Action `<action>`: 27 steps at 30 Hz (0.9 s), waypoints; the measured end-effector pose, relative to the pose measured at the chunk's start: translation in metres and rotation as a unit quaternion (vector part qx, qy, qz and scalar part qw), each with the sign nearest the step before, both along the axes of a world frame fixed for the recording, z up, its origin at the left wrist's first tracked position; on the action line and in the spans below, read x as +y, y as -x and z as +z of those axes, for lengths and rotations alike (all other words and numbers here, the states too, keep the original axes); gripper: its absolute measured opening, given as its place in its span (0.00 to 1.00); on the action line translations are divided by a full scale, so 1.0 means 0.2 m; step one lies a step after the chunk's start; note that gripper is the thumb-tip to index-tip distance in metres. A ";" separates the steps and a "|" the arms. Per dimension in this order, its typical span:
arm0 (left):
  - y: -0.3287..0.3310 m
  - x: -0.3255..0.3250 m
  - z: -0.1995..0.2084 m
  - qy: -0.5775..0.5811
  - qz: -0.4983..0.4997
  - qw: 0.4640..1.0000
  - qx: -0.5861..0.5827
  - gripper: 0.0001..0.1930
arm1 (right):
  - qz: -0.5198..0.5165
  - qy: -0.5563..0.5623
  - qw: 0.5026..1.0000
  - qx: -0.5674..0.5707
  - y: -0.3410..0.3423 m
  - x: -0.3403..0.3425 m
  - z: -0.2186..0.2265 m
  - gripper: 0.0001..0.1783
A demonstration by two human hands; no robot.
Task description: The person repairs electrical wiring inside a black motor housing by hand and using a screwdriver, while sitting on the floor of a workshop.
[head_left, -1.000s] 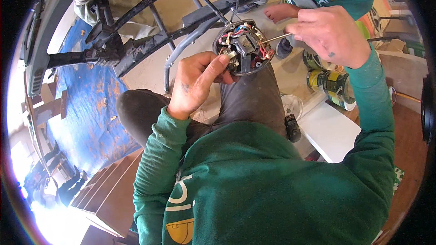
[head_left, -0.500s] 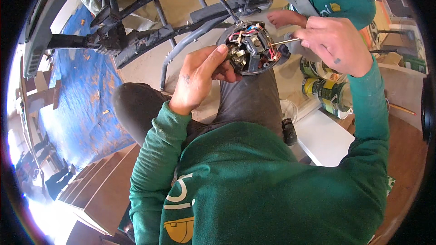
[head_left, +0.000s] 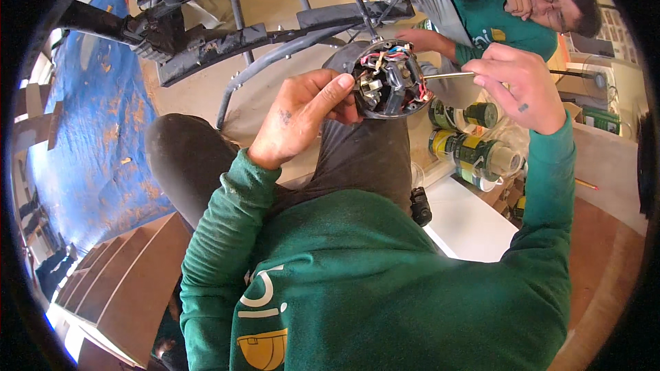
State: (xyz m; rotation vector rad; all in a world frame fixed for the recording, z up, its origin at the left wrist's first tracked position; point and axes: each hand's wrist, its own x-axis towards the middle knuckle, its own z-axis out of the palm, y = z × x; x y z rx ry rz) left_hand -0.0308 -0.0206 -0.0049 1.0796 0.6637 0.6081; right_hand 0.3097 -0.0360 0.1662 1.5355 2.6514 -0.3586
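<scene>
left hand [head_left: 295,115] holds wired housing [head_left: 394,89]; black frame [head_left: 213,53], cans [head_left: 471,154] nearby

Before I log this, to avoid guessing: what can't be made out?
Head view throughout:
Thin metal rod: rear end hidden in the right hand; tip's contact with red wires too small to tell.
Left hand: some fingertips hidden behind the round black wired housing.
Black metal frame: cut off by the upper edge.
</scene>
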 end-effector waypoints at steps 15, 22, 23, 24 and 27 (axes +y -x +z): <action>-0.02 0.00 -0.04 0.021 0.026 0.997 -0.067 0.26 | -0.051 0.024 0.998 0.015 0.05 -0.02 0.03 0.08; 0.00 0.01 -0.05 0.001 0.023 0.998 -0.059 0.28 | -0.025 0.000 1.000 -0.003 0.07 0.04 0.08 0.07; 0.00 0.00 -0.05 0.017 0.025 0.998 -0.063 0.27 | -0.022 0.002 1.000 -0.002 0.07 0.04 0.08 0.07; 0.00 0.00 -0.05 0.033 0.027 0.997 -0.066 0.27 | -0.025 -0.006 1.000 0.008 0.06 0.04 0.08 0.07; 0.00 -0.03 -0.05 0.127 0.074 0.982 -0.115 0.25 | -0.039 -0.018 0.999 0.032 0.05 0.04 0.08 0.06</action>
